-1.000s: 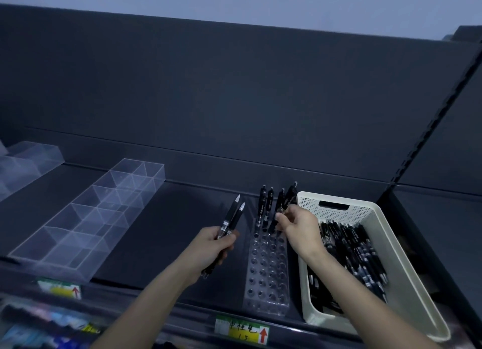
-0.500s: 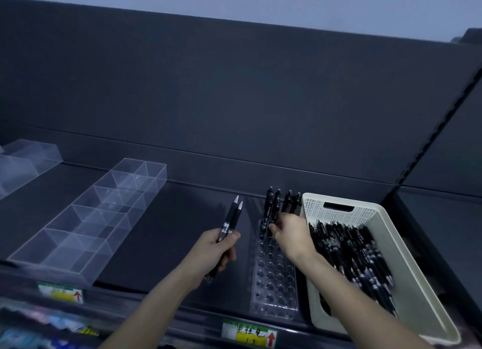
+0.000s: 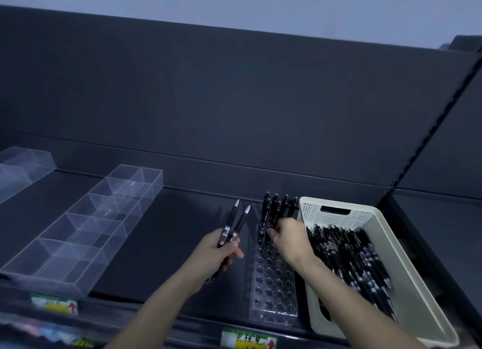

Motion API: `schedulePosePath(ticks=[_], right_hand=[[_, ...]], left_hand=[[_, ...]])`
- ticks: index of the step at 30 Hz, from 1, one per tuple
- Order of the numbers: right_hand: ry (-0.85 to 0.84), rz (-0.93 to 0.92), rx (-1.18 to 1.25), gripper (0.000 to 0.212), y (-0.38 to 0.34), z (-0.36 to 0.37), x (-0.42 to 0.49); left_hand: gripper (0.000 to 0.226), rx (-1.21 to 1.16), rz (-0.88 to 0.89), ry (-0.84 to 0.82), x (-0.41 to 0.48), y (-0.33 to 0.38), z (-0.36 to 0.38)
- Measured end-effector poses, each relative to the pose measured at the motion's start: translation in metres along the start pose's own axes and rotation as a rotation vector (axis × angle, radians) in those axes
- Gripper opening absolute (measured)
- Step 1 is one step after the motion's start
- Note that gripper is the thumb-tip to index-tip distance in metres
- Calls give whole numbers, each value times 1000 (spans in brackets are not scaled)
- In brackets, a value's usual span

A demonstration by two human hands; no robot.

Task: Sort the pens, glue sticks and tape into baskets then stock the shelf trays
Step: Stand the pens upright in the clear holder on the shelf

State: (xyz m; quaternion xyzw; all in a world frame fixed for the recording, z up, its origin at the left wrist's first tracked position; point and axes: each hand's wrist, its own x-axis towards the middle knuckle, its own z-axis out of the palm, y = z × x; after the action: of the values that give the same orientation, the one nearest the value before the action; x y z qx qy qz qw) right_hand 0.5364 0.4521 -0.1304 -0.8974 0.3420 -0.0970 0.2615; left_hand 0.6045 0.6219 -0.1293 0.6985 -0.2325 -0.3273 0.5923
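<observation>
Seating one pen straight into one hole is, as I judge it, the step in hand. Nearest, at 6 o'clock, a price label [image 3: 247, 341] sits on the shelf's front lip. The clear rack [image 3: 273, 283] runs from there toward 12, with its near holes unfilled. The left hand [image 3: 216, 252], at 9 o'clock of the rack, grips two spare pens [image 3: 234, 225], tips pointing up and away. The right hand [image 3: 289, 241] reaches over the rack's far half, fingers curled onto one of the standing pens [image 3: 276, 208] in the far rows.

To do it well, keep the pen upright and press until it bottoms. Fill row by row toward the near end, so the hand need not reach over pens already standing. Draw the next pen from the left hand.

At 3 o'clock the basket [image 3: 412, 283] lies just beside the rack, with loose pens [image 3: 347, 255] heaped inside. Its wall crowds the right wrist, so there is little room on that side. Bare shelf [image 3: 169, 231] lies open at 9 o'clock, as far as the divided tray [image 3: 78, 231], which is well apart. At 12 the back panel [image 3: 234, 101] rises behind the standing pens and closes that way off.
</observation>
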Motion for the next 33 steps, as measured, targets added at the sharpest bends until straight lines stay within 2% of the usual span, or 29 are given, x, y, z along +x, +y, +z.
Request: schedulePosePath(ticks=[6, 9, 12, 13, 15, 17, 19, 22, 24, 28, 31, 33], right_hand=[[8, -44, 59, 19, 3, -13, -13], [33, -78, 260, 12, 2, -29, -27], [-31, -85, 524, 5, -5, -42, -38], [-52, -69, 623, 6, -7, -44, -39], [3, -58, 698, 26, -8, -46, -39], [194, -147, 472, 35, -4, -51, -40], [403, -372, 72, 41, -1, -58, -44], [434, -769, -350, 58, 5, -59, -42], [362, -858, -461, 60, 6, -58, -38], [248, -795, -450, 39, 11, -62, -34], [72, -590, -301, 27, 19, -65, -37], [-24, -433, -44, 22, 20, -64, -41]], left_hand=[[12, -39, 8, 6, 1, 5, 3], [14, -44, 34, -14, 1, 9, 9], [13, -40, 64, -64, 1, 14, 19], [13, -35, 70, -81, 1, 15, 23], [14, -27, 73, -109, 1, 19, 30], [16, -13, 67, -127, 1, 23, 35], [16, 10, 48, -150, 0, 27, 38], [18, 101, -4, -221, -1, 37, 40], [24, 190, -40, -281, -1, 46, 40], [22, 168, -78, -394, 0, 66, 33], [55, -155, -153, -393, 4, 70, 17], [62, -409, -169, -314, 7, 65, 11]])
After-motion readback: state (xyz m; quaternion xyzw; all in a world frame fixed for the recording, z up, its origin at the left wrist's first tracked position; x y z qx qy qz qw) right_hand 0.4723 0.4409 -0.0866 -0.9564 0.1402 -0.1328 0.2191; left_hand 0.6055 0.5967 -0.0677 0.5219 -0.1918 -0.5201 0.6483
